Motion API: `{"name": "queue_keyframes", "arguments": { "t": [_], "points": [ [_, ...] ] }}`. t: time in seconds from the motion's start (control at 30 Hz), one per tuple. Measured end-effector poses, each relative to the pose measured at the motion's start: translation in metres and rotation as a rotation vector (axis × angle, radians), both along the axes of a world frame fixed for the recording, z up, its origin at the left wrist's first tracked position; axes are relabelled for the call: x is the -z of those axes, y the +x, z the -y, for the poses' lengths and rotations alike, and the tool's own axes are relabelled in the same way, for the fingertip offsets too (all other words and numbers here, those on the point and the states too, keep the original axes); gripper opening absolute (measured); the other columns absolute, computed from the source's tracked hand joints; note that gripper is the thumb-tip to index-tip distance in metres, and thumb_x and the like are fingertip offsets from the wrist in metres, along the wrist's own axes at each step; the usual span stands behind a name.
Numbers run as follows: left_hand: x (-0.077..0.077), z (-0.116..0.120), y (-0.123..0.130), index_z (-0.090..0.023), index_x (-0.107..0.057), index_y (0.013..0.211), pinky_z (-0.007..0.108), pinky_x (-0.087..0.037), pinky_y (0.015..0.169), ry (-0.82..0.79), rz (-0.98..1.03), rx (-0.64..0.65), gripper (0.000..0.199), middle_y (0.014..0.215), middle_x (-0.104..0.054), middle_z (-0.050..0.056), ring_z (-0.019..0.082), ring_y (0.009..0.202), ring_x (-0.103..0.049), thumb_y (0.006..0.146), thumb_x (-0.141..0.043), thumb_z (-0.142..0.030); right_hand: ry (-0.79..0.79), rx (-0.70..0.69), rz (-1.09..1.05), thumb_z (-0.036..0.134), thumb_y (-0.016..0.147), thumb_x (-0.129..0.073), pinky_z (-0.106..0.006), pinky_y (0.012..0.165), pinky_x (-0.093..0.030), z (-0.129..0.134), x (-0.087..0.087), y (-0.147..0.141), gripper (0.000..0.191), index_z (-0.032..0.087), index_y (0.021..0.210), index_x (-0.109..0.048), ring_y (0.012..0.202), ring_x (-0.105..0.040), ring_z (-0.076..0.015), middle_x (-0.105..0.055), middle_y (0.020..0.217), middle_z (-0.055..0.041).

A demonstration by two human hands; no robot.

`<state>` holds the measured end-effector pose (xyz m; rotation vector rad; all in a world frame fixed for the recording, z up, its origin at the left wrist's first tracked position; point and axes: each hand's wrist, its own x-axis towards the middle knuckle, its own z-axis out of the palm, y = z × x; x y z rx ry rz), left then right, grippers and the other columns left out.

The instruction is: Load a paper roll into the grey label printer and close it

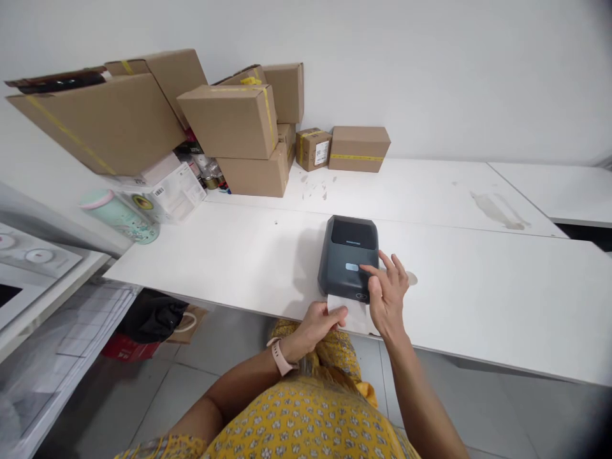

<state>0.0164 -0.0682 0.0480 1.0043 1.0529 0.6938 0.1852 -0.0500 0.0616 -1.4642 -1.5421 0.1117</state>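
A dark grey label printer (349, 255) sits near the table's front edge, its black lid at the far end and a light button (352, 267) on top. White label paper (354, 311) sticks out of its near side and reaches the table edge. My left hand (320, 325) pinches the left part of that paper between thumb and fingers. Over the printer's right side, my right hand (389, 293) stretches its index finger to the button; whether the fingertip presses it I cannot tell. The other fingers are spread and hold nothing.
Several cardboard boxes (229, 124) are stacked at the back left of the white table (459, 280). A mint-green tumbler (122, 217) and a white box (167, 191) stand at the left end. A microwave-like appliance (29, 261) is at the far left.
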Motion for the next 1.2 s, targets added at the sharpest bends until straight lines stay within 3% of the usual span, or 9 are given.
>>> {"name": "queue_keyframes", "arguments": {
  "t": [0.07, 0.17, 0.3, 0.4, 0.5, 0.67, 0.87, 1.03, 1.2],
  "points": [
    [0.002, 0.001, -0.009, -0.017, -0.056, 0.066, 0.026, -0.036, 0.060, 0.109, -0.059, -0.020, 0.045, 0.061, -0.053, -0.001, 0.012, 0.058, -0.046, 0.084, -0.058, -0.058, -0.003, -0.025, 0.091, 0.035, 0.099, -0.038, -0.058, 0.117, -0.016, -0.001, -0.004, -0.002, 0.034, 0.033, 0.110, -0.069, 0.147, -0.024, -0.0278, -0.043, 0.151, 0.0032],
    [0.003, 0.001, -0.025, -0.019, -0.054, 0.073, 0.026, -0.039, 0.065, 0.260, -0.136, -0.178, 0.037, 0.068, -0.052, -0.002, 0.013, 0.066, -0.049, 0.091, -0.050, -0.052, 0.017, -0.011, 0.177, 0.032, 0.097, -0.041, -0.058, 0.118, -0.010, -0.002, -0.006, -0.004, 0.031, 0.035, 0.107, -0.071, 0.147, -0.024, -0.0278, -0.043, 0.151, 0.0066],
    [-0.001, -0.011, -0.033, -0.022, -0.060, 0.100, 0.030, -0.046, 0.083, 0.404, -0.202, -0.373, 0.030, 0.100, -0.063, 0.004, 0.018, 0.090, -0.058, 0.093, -0.049, -0.049, 0.040, 0.014, 0.228, 0.029, 0.095, -0.046, -0.059, 0.118, -0.007, -0.005, -0.003, -0.006, 0.028, 0.036, 0.106, -0.071, 0.146, -0.028, -0.0278, -0.052, 0.145, 0.0063],
    [-0.006, -0.022, -0.027, -0.025, -0.054, 0.126, 0.037, -0.042, 0.102, 0.523, -0.178, -0.360, 0.039, 0.134, -0.055, 0.008, 0.023, 0.123, -0.052, 0.094, -0.049, -0.047, 0.034, 0.010, 0.263, 0.029, 0.094, -0.051, -0.059, 0.118, -0.006, -0.005, -0.002, -0.006, 0.025, 0.036, 0.108, -0.070, 0.145, -0.030, -0.0275, -0.057, 0.140, 0.0052],
    [-0.009, -0.028, -0.017, -0.029, -0.043, 0.140, 0.041, -0.033, 0.115, 0.589, -0.147, -0.293, 0.048, 0.153, -0.039, 0.007, 0.023, 0.142, -0.035, 0.096, -0.048, -0.046, 0.006, -0.007, 0.251, 0.032, 0.094, -0.052, -0.059, 0.118, -0.005, -0.003, -0.004, -0.004, 0.023, 0.035, 0.108, -0.070, 0.146, -0.028, -0.0280, -0.056, 0.142, 0.0038],
    [-0.016, -0.028, -0.008, -0.030, -0.038, 0.146, 0.042, -0.027, 0.120, 0.552, -0.157, -0.245, 0.052, 0.157, -0.034, 0.005, 0.023, 0.145, -0.030, 0.097, -0.046, -0.047, -0.060, -0.110, -0.052, 0.040, 0.098, -0.042, -0.057, 0.118, -0.016, 0.006, 0.000, 0.004, 0.035, 0.033, 0.127, -0.060, 0.149, -0.022, -0.0261, -0.038, 0.156, 0.0001],
    [-0.010, -0.029, -0.002, -0.028, -0.033, 0.150, 0.041, -0.022, 0.122, 0.474, -0.121, -0.243, 0.057, 0.160, -0.028, 0.006, 0.022, 0.148, -0.025, 0.098, -0.041, -0.051, -0.231, -0.036, -0.528, 0.054, 0.099, -0.028, -0.051, 0.121, -0.015, 0.015, 0.032, 0.003, 0.060, 0.026, 0.152, -0.032, 0.148, -0.024, -0.0236, -0.029, 0.160, -0.0046],
    [0.004, -0.030, 0.002, -0.027, -0.028, 0.152, 0.041, -0.018, 0.124, 0.562, -0.131, -0.268, 0.060, 0.162, -0.022, 0.004, 0.022, 0.150, -0.019, 0.099, -0.038, -0.052, -0.208, -0.014, -0.493, 0.057, 0.098, -0.026, -0.054, 0.121, -0.012, 0.016, 0.047, -0.006, 0.063, 0.029, 0.155, -0.023, 0.150, -0.019, -0.0233, -0.023, 0.162, -0.0013],
    [-0.003, -0.031, -0.001, -0.027, -0.035, 0.149, 0.044, -0.017, 0.124, 0.653, -0.207, -0.282, 0.057, 0.158, -0.032, 0.005, 0.023, 0.148, -0.026, 0.099, -0.037, -0.052, -0.181, -0.004, -0.456, 0.058, 0.098, -0.024, -0.055, 0.121, -0.013, 0.016, 0.040, -0.007, 0.063, 0.030, 0.154, -0.024, 0.149, -0.020, -0.0254, -0.026, 0.162, -0.0014]
  ]
}}
